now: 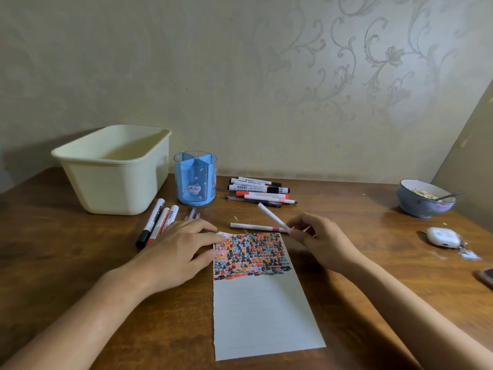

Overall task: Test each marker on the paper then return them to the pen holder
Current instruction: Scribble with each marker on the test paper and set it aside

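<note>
left hand is lying flat, fingers straight, pressing the top left corner of the white lined paper sheet, likely pinning it against sliding. right hand is pinching a slim white marker near its lower end, barrel tilting up and away over the sheet's scribbled top. a second slim white marker is lying just beyond the paper. the blue divided plastic pen holder is standing empty behind, whiteboard markers piled to its right, three more to its left, probably sorted groups.
</note>
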{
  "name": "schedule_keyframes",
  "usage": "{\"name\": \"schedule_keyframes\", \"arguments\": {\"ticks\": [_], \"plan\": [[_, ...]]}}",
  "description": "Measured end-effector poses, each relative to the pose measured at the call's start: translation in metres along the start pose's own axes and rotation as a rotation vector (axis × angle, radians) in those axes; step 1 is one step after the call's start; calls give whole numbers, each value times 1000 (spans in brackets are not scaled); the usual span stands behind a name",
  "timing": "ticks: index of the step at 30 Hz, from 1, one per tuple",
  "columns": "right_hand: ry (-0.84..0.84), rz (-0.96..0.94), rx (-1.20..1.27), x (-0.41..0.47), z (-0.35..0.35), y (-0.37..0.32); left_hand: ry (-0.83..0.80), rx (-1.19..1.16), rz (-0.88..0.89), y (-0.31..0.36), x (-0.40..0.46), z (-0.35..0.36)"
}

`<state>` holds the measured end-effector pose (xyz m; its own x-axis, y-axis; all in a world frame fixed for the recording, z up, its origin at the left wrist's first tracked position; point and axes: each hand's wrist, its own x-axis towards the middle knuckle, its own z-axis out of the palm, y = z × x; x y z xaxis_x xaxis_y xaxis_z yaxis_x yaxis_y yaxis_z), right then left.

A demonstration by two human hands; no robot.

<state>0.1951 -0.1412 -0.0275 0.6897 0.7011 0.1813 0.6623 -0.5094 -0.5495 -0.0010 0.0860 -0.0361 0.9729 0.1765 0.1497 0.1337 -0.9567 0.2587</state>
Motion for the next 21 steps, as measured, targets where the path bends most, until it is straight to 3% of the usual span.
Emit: {"name": "schedule_keyframes", "arguments": {"ticks": [7, 12, 18, 21], "plan": [[-134, 90, 482, -22, 2, -20, 30, -23, 39, 7, -1, 0], [-204, 136, 786, -35, 2, -31, 75, -173, 79, 21, 0, 2], [-263, 98, 930, -41, 3, -46, 111, -224, 196, 51, -6, 7], [-266, 71, 947, -43, 5, -48, 203, -287, 200, 60, -9, 7]]}}
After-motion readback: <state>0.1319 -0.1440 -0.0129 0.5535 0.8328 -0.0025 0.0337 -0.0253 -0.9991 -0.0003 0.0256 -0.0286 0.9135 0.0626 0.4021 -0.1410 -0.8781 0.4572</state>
